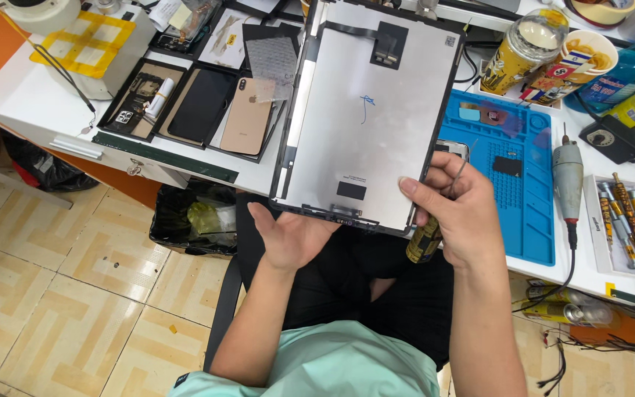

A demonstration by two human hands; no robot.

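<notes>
Left hand [293,237] open, palm up, supporting the near short edge of the tablet screen panel [365,110]. Panel's long axis runs away from the hands, far end over the table [31,95]. Right hand [458,213] closed: thumb pinches the panel's near right corner, fingers grip a yellow-black screwdriver [425,240]. Both hands touch the panel.

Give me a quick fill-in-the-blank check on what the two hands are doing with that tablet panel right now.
1. The left hand supports the tablet panel from ____.
2. The right hand grips the panel's ____ edge, thumb on top.
3. The right hand also holds a yellow-and-black ____.
4. The work mat on the bench is ____ in colour.

Missing words: below; right; screwdriver; blue
</notes>
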